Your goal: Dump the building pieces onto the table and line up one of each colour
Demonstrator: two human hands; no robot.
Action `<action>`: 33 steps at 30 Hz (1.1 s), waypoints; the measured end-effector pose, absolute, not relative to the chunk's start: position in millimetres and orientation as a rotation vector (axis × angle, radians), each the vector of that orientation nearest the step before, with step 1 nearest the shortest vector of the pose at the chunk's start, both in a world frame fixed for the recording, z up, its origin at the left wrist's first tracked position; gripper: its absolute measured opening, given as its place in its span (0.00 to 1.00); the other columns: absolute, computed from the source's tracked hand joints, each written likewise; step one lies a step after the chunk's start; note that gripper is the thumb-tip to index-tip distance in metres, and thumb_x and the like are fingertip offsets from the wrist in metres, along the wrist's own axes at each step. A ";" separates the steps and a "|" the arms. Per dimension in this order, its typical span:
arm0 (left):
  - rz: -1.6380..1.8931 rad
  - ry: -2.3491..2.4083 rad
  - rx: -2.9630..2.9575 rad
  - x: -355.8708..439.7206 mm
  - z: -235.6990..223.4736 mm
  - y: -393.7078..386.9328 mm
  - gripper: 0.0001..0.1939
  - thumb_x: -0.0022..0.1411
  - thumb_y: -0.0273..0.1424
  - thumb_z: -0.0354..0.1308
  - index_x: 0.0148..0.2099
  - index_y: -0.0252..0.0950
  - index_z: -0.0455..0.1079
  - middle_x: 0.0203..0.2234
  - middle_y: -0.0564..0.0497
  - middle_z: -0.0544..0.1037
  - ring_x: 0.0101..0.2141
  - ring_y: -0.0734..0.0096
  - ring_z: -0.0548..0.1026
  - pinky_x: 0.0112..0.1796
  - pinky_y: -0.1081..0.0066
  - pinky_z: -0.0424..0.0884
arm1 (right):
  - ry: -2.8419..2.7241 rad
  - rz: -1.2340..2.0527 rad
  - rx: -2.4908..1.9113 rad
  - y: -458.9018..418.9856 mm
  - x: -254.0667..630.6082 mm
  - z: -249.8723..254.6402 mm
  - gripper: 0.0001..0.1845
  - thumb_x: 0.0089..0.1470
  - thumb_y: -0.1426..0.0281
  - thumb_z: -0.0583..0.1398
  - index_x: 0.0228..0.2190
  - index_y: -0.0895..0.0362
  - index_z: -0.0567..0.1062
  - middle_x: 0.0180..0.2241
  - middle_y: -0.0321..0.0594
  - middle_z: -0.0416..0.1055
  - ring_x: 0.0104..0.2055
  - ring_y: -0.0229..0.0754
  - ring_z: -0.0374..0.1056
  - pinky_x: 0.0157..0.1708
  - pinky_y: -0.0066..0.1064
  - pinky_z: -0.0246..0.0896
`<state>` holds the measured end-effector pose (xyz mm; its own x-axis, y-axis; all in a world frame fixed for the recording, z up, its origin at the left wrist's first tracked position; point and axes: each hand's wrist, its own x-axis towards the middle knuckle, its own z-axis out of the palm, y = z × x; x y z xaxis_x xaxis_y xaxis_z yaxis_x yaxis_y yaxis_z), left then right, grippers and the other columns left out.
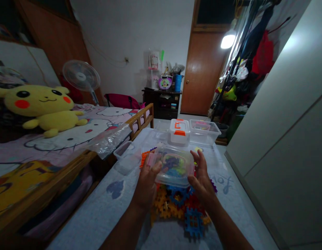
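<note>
I hold a small clear plastic box (173, 166) with a lid and pink latches between both hands, above the floor mat. Colourful pieces show through its lid. My left hand (147, 178) grips its left end, thumb on the lid by the pink latch. My right hand (201, 173) clasps the right end, fingers curled along the side. Beneath the box lies a pile of interlocking plastic tiles (181, 206) in blue, orange, red and yellow.
An empty clear tub (125, 158) and a plastic bag (108, 140) lie to the left by the wooden bed frame (59, 177). Behind stand a box with orange latches (179, 132) and an open clear bin (205, 133). A white wardrobe (280, 139) lines the right.
</note>
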<state>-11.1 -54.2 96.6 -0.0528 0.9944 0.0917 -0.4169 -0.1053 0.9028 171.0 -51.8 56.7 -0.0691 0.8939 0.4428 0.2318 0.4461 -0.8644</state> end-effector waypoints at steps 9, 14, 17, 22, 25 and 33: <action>1.379 1.145 1.040 -16.6 82.9 -53.8 0.19 0.62 0.44 0.57 0.53 0.46 0.73 0.61 0.50 0.70 0.65 0.50 0.60 0.61 0.53 0.63 | -1.457 0.924 -1.178 -53.7 159.3 52.3 0.43 0.61 0.49 0.52 0.68 0.50 0.43 0.72 0.39 0.39 0.73 0.50 0.35 0.69 0.47 0.42; 1.396 1.149 1.062 -12.7 81.5 -53.8 0.26 0.65 0.46 0.53 0.62 0.44 0.67 0.63 0.48 0.68 0.63 0.52 0.64 0.60 0.54 0.64 | -1.431 0.906 -1.206 -54.2 155.2 50.9 0.41 0.63 0.50 0.49 0.69 0.53 0.40 0.72 0.40 0.37 0.73 0.46 0.34 0.70 0.45 0.32; 1.399 1.178 1.098 -9.1 79.1 -53.8 0.29 0.66 0.46 0.52 0.65 0.41 0.63 0.63 0.46 0.68 0.63 0.53 0.64 0.61 0.56 0.62 | -1.413 0.891 -1.234 -54.4 154.2 52.6 0.42 0.64 0.51 0.48 0.69 0.55 0.40 0.72 0.41 0.37 0.73 0.45 0.33 0.70 0.43 0.30; 1.385 1.270 1.240 -9.4 74.2 -51.7 0.28 0.68 0.46 0.50 0.66 0.42 0.60 0.65 0.47 0.64 0.66 0.57 0.58 0.64 0.58 0.54 | -1.416 0.800 -1.278 -54.5 154.9 52.1 0.41 0.64 0.51 0.48 0.69 0.55 0.41 0.72 0.40 0.36 0.73 0.45 0.31 0.70 0.42 0.32; 1.359 1.288 1.284 -12.6 76.6 -49.6 0.28 0.68 0.46 0.51 0.66 0.41 0.60 0.66 0.45 0.63 0.66 0.56 0.58 0.65 0.58 0.53 | -1.430 0.791 -1.277 -55.7 155.7 53.4 0.41 0.64 0.52 0.48 0.69 0.54 0.40 0.72 0.40 0.36 0.73 0.45 0.31 0.70 0.43 0.31; 1.273 0.875 0.979 -37.1 106.9 -31.0 0.24 0.61 0.37 0.62 0.58 0.42 0.66 0.55 0.45 0.74 0.53 0.54 0.74 0.50 0.58 0.73 | -1.419 0.843 -1.066 -47.5 175.9 71.7 0.38 0.64 0.54 0.52 0.68 0.45 0.42 0.71 0.41 0.44 0.71 0.48 0.44 0.67 0.50 0.44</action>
<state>-37.1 -31.0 106.9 0.1042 0.9945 0.0049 -0.3517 0.0322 0.9356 175.9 -47.5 71.7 0.0236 0.9383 0.3450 0.1460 0.3382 -0.9297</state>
